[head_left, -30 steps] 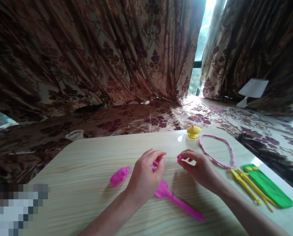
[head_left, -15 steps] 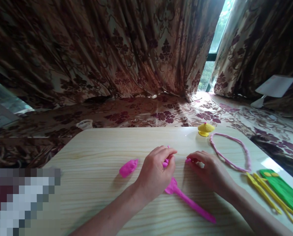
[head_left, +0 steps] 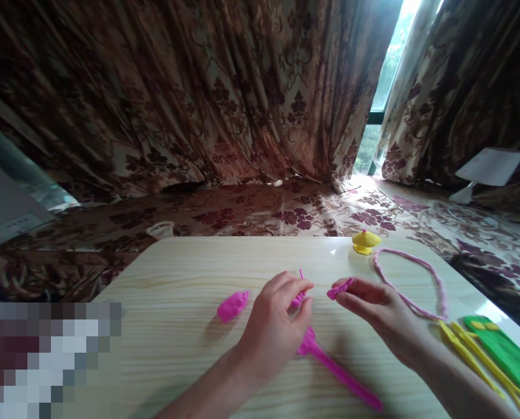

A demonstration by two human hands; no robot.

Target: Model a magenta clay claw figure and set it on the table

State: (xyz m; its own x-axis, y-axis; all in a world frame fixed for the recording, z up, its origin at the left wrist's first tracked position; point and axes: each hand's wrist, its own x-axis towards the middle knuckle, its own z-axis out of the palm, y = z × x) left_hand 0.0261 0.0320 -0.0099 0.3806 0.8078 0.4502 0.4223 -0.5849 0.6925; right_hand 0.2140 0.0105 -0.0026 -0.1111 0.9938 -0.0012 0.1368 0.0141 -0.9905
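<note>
The right hand (head_left: 375,299) is pinching a small, crumpled magenta clay-like piece (head_left: 340,288), just right of the left hand (head_left: 272,317), which is curling half open, its hold unclear. The piece is probably staying light, soft, easily dented, favouring a gentle edge grip.

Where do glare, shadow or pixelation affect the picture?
Head view: the window glares, and white shine marks the tabletop near its far and right edges; head view: soft shadows lie below the right hand and beside the pink lump; head view: the lower-left corner is pixelated.
</note>
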